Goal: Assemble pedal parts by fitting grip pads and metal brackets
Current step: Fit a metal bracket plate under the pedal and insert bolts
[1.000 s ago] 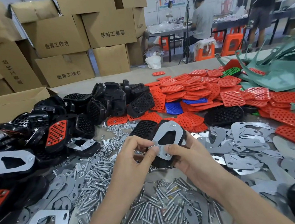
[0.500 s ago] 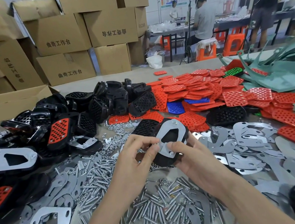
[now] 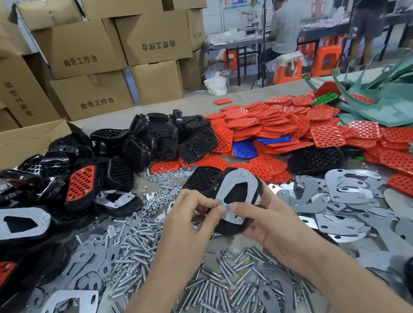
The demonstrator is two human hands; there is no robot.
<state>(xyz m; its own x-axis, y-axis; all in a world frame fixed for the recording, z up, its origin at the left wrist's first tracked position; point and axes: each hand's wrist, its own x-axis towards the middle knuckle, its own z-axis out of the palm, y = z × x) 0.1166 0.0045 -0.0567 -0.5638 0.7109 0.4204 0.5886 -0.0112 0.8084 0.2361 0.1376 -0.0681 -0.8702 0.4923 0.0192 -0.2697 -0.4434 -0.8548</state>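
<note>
I hold a black pedal body (image 3: 230, 227) above the table, with a grey metal bracket (image 3: 240, 188) lying on its upper face. My right hand (image 3: 262, 223) cups the pedal from below, its thumb on the bracket's near end. My left hand (image 3: 189, 217) pinches at the bracket's near left corner with thumb and fingertips; whether a nut sits between them is hidden. Red grip pads (image 3: 274, 125) are heaped at the back right. Loose brackets (image 3: 343, 192) lie to the right.
Bolts (image 3: 216, 296) and nuts (image 3: 162, 184) are scattered under my arms. Black pedal bodies (image 3: 147, 142) and finished pedals (image 3: 80, 183) are piled on the left. Teal parts (image 3: 387, 107) lie at the far right. Cardboard boxes (image 3: 86, 59) stand behind. People work at a distant table.
The pedal with its bracket has tilted slightly and stayed in both hands. My left fingertips have shifted along the bracket's near corner.
</note>
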